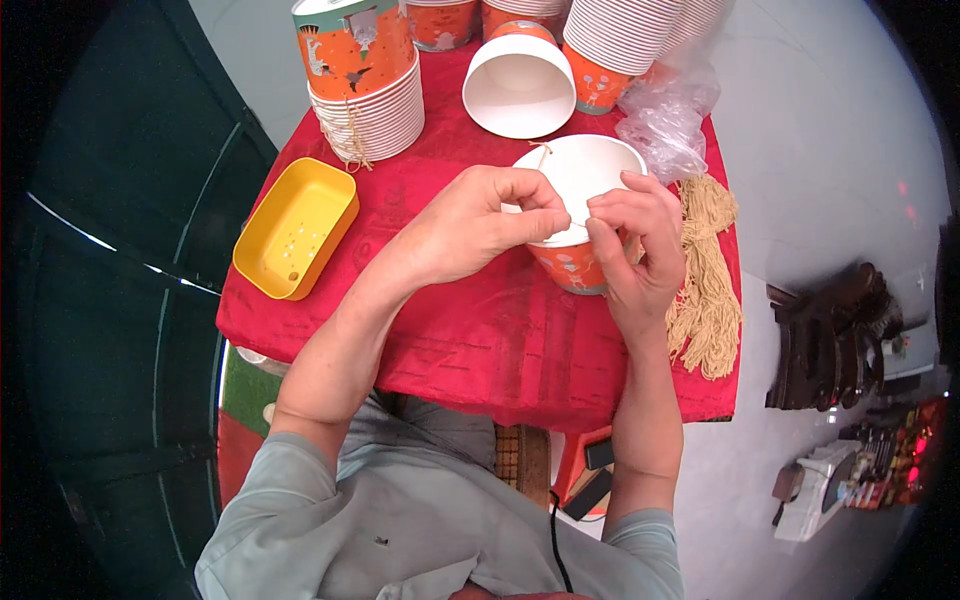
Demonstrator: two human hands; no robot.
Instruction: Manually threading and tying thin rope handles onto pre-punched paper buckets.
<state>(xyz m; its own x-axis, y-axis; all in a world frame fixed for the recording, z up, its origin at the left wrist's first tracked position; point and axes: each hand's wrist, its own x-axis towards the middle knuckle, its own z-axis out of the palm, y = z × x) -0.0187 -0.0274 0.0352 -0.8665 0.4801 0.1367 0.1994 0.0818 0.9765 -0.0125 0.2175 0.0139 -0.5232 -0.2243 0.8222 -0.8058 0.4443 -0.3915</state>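
Note:
An orange paper bucket [568, 268] with a white inside stands upright on the table under both hands. A short piece of tan string [543, 153] hangs at its far left rim. Over the bucket's near rim, my left hand [490, 212] is closed in a pinch of thumb and forefinger. My right hand [645, 255] faces it from the right, its thumb and forefinger brought together a little apart from the left fingertips. Whatever lies between the fingertips is too small to make out. Beside the right hand, a bundle of tan strings [705, 290] lies along the table's right side.
Red cloth covers the table [470, 350]. At the left sits a yellow tray [345, 215] holding small white bits. Behind it rises a stack of buckets [370, 125]. Another bucket [520, 88] lies on its side at the back, near more stacks [620, 35] and a clear plastic bag [670, 130].

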